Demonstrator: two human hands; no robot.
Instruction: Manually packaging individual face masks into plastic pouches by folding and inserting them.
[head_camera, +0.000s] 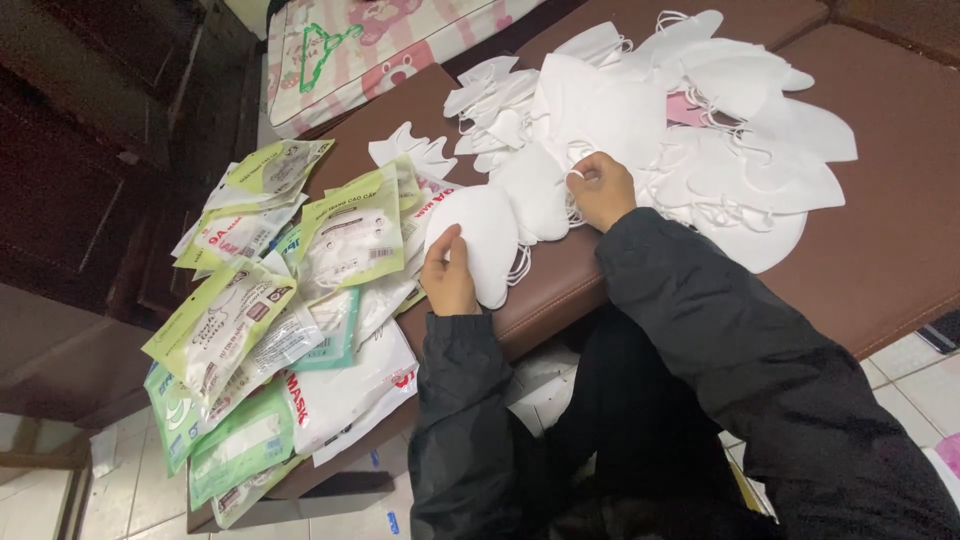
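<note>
Masks lay everywhere on the brown padded surface (880, 240), and the loose white heap (680, 130) served as the landmark. Judging by how things lay, the work looked partly done: a spread of sealed green-and-white mask packets (290, 300) sat well to the left of the heap, hanging over the surface's edge, while the heap itself remained large, so plenty seemed left to handle.

Just left of the heap, at its near edge, lay a single white mask (480, 240), apart from the rest. The left hand (447, 272) rested on that mask's lower edge, fingers curled and pinching it lightly against the surface. The right hand (600, 187) sat at the heap's near side, fingers closed narrowly around a thin white ear loop (577, 176) of a mask in the pile, knuckles toward the camera.

Both forearms, in dark jacket sleeves (700, 330), reached up from below the heap, the right one angled across from the lower right. Beyond the heap's far left, a pink patterned cloth (380, 40) showed.
</note>
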